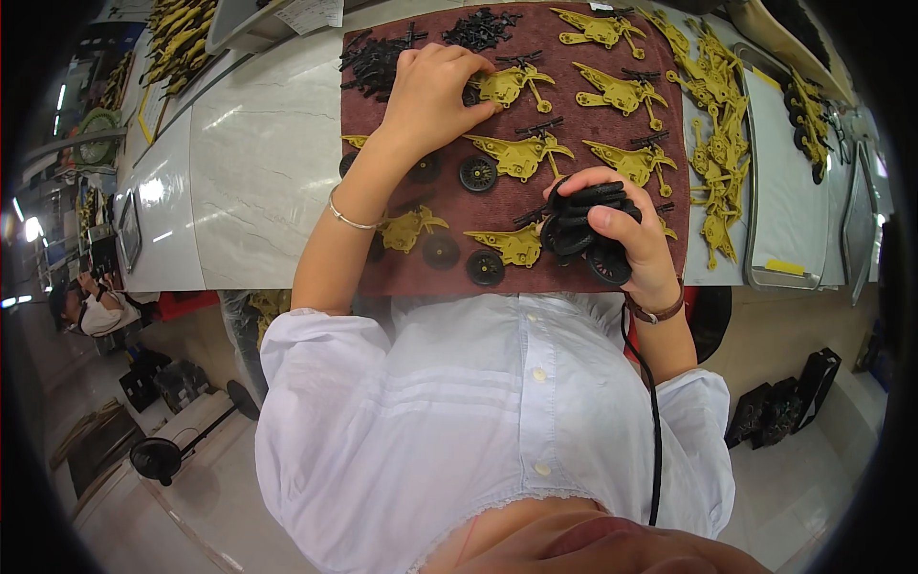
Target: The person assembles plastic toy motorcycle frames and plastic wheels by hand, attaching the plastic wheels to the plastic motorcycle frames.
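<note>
My left hand (432, 96) reaches to the far side of a dark red mat (593, 124) and presses its fingers on a yellow toy motorcycle frame (513, 83), at its rear end. My right hand (622, 234) hovers near the mat's front edge, shut on a bunch of black toy wheels (574, 225). Several more yellow motorcycle frames (521, 155) lie in rows on the mat, some with black wheels (477, 173) fitted. A heap of small black parts (375, 59) lies at the mat's far left corner.
A metal tray (765, 191) to the right carries a pile of bare yellow frames (715, 124). More yellow frames (177, 38) lie at the far left on the white marble-look table (258, 163). A floor fan (158, 457) and another person (91, 311) are at lower left.
</note>
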`<control>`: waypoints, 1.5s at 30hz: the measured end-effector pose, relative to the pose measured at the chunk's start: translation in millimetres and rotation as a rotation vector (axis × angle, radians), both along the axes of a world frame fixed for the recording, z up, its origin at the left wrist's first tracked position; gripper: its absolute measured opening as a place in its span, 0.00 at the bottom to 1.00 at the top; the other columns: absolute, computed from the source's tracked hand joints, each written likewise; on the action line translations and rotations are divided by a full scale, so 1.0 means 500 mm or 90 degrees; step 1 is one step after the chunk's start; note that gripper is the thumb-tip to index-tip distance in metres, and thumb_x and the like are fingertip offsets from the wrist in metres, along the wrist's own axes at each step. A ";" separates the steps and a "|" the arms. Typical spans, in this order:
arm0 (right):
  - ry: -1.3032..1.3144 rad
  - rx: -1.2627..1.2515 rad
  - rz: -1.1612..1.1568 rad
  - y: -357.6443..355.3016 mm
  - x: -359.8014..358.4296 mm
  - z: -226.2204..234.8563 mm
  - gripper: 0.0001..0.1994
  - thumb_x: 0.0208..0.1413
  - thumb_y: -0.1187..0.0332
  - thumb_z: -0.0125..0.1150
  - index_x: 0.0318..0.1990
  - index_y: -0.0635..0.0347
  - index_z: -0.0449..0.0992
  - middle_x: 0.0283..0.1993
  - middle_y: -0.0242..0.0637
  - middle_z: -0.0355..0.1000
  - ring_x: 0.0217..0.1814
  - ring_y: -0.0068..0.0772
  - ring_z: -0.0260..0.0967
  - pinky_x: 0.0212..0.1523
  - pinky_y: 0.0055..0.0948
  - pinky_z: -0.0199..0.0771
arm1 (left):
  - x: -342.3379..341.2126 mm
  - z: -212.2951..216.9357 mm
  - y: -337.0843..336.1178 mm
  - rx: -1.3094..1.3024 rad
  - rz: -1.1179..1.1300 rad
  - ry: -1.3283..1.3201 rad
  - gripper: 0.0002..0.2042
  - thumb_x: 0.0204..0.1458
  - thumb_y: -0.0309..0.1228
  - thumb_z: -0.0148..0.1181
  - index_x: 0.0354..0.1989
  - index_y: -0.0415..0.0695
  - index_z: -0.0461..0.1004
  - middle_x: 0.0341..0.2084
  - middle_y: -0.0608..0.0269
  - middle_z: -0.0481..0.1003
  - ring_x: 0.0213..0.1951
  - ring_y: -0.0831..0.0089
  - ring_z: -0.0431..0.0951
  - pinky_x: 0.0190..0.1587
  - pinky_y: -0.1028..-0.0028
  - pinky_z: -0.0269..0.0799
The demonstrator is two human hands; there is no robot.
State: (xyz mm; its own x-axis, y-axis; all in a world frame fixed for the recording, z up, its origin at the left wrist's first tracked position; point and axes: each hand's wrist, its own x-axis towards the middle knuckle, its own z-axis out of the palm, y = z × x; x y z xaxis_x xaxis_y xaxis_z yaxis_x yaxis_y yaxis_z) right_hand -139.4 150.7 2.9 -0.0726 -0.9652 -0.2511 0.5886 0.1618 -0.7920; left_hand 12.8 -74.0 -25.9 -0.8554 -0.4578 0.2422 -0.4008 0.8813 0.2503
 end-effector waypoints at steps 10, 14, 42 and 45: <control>0.016 0.001 -0.002 0.006 -0.002 0.001 0.16 0.51 0.66 0.62 0.45 0.66 0.74 0.40 0.36 0.74 0.38 0.25 0.74 0.40 0.24 0.75 | 0.010 0.010 -0.006 0.040 -0.003 0.028 0.18 0.41 0.40 0.69 0.41 0.50 0.76 0.39 0.69 0.76 0.47 0.66 0.72 0.50 0.65 0.59; 0.025 0.009 -0.005 0.009 -0.003 0.001 0.16 0.51 0.66 0.63 0.45 0.66 0.74 0.39 0.37 0.74 0.38 0.25 0.74 0.40 0.24 0.75 | 0.001 0.005 -0.009 0.033 -0.017 0.058 0.18 0.41 0.39 0.70 0.40 0.47 0.76 0.39 0.67 0.76 0.45 0.64 0.74 0.49 0.64 0.64; 0.145 0.031 -0.002 0.012 0.009 0.002 0.18 0.49 0.69 0.69 0.47 0.64 0.74 0.40 0.28 0.74 0.39 0.14 0.70 0.39 0.19 0.71 | -0.019 0.144 0.155 0.459 -0.269 0.176 0.06 0.46 0.23 0.63 0.33 0.36 0.79 0.28 0.57 0.78 0.27 0.71 0.77 0.31 0.76 0.71; 0.055 0.039 -0.009 0.011 0.011 0.013 0.16 0.49 0.70 0.68 0.45 0.64 0.75 0.39 0.29 0.75 0.38 0.15 0.70 0.39 0.18 0.71 | -0.027 0.146 0.153 0.505 -0.209 0.184 0.06 0.49 0.24 0.62 0.34 0.35 0.79 0.28 0.60 0.79 0.28 0.76 0.77 0.31 0.78 0.71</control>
State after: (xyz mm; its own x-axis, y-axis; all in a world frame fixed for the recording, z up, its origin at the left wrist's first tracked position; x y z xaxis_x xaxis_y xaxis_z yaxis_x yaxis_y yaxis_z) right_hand -133.8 156.1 9.2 -0.1107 -0.9469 -0.3019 0.5216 0.2032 -0.8287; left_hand -0.6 2.8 46.9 -0.9269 -0.3264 0.1854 0.0131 0.4656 0.8849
